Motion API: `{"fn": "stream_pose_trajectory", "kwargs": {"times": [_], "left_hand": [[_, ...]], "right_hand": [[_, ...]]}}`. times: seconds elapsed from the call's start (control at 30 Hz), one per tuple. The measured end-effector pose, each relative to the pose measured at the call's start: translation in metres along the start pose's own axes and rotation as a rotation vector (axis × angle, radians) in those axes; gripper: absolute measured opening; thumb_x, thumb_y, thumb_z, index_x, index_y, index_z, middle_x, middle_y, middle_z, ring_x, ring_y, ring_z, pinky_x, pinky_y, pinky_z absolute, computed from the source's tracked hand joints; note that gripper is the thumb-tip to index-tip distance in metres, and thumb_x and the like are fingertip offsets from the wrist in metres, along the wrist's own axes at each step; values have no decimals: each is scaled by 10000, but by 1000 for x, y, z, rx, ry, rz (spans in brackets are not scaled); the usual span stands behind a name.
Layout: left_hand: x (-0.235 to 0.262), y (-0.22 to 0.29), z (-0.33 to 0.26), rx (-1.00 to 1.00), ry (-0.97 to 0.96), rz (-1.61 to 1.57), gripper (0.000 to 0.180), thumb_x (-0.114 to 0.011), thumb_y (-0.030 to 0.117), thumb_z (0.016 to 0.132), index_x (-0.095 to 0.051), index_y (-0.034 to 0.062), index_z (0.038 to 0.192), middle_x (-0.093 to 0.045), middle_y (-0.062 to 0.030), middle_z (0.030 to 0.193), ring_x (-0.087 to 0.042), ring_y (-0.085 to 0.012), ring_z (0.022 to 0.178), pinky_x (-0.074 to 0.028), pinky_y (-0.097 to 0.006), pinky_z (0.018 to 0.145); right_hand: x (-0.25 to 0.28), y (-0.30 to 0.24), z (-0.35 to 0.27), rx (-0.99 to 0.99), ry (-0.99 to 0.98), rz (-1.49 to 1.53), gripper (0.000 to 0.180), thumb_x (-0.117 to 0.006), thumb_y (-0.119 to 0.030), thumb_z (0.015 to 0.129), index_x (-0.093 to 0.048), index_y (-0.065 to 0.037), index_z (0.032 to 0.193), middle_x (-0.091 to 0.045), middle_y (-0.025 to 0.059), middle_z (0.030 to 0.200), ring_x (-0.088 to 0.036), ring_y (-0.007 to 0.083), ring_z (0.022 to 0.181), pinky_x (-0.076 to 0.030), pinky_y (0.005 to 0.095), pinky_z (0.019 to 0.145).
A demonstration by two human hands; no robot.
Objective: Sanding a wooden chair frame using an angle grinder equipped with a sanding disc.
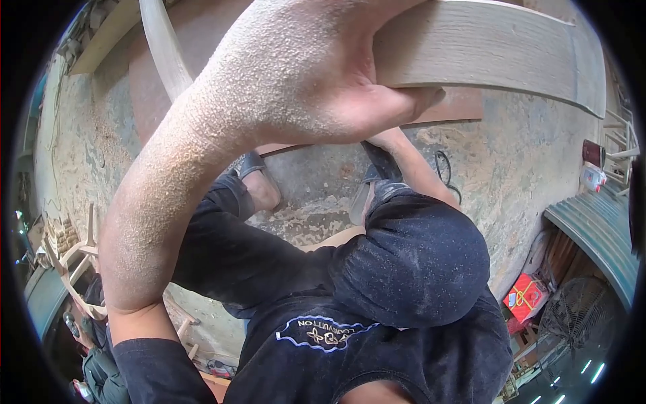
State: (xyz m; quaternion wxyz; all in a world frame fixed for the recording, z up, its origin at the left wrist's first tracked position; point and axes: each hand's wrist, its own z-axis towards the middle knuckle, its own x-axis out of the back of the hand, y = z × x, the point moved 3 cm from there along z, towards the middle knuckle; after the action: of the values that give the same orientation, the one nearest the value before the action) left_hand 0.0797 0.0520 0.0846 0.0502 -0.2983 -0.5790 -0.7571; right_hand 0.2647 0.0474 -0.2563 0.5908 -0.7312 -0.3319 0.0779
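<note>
**Dusty Left Hand Clamped on a Curved Wooden Piece**

While the left hand (316, 74) was raised close under the camera, it was closed on the lower edge of a pale, curved wooden piece (491, 47), the thumb lying along the underside and the fingers hidden behind the board. The left forearm rose steeply from the lower left, elbow bent, skin coated in fine sawdust up to the dark sleeve. The right hand (387, 140) showed only in part below the left palm, at the end of a bare forearm that ran up from the right past the knee; whether it was open or closed could not be told, as the left hand covered it.

Judging by the grip, the step in hand was holding the wooden piece up, well above the floor, perhaps to turn or check it. Any next move would seem to call for a firm hold at the edge and support from the second hand, since the piece stretched far to the right and looked liable to tip.

Below, the person's dark trousers (410, 262) and dark shirt filled the lower middle, one knee drawn up, with a sandal (252, 165) on the dusty concrete floor (531, 168). A second curved slat (165, 47) crossed the upper left. Wooden chair frames (70, 259) stood at the left edge, a red box (525, 296) and a fan (579, 310) at the lower right.
</note>
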Motion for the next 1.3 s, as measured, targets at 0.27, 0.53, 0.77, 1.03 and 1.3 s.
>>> {"fn": "stream_pose_trajectory", "kwargs": {"times": [0.27,0.53,0.77,1.03,1.3], "left_hand": [[3,4,-1,9,-13,58,526,-844,122,756,-598,-21,1199,-706,-145,993,-748,-268,885,-587,-341,750],[-5,-16,-17,-161,132,414,778,-899,187,767,-538,-9,1427,-718,-191,1158,-720,-281,1085,-572,-400,930],[-7,-21,-21,-80,144,376,816,-904,246,756,-535,17,1447,-721,-187,1138,-726,-281,1042,-585,-409,921],[-6,-26,-22,-118,137,367,755,-877,268,785,-552,24,1421,-725,-186,1118,-735,-281,1034,-587,-399,922],[-7,-20,-16,-74,103,303,740,-876,232,770,-558,8,1400,-733,-187,1102,-744,-285,1013,-585,-405,903]], "right_hand": [[2,-45,-6,-148,-51,-100,821,-897,-347,694,-502,23,1312,-737,246,1108,-722,375,1078,-559,438,947],[-9,-5,3,-145,11,-148,778,-882,-397,678,-506,-1,1232,-711,266,1152,-688,419,1125,-549,477,960],[30,-17,-15,-287,143,-98,770,-899,-367,685,-512,3,1238,-711,247,1167,-688,387,1144,-540,447,984],[43,12,-8,-315,287,29,754,-926,-331,680,-532,25,1215,-699,217,1163,-698,326,1106,-549,405,943],[4,-16,-10,-244,53,-124,767,-902,-376,674,-511,-17,1227,-718,264,1135,-691,430,1117,-546,476,966]]}}
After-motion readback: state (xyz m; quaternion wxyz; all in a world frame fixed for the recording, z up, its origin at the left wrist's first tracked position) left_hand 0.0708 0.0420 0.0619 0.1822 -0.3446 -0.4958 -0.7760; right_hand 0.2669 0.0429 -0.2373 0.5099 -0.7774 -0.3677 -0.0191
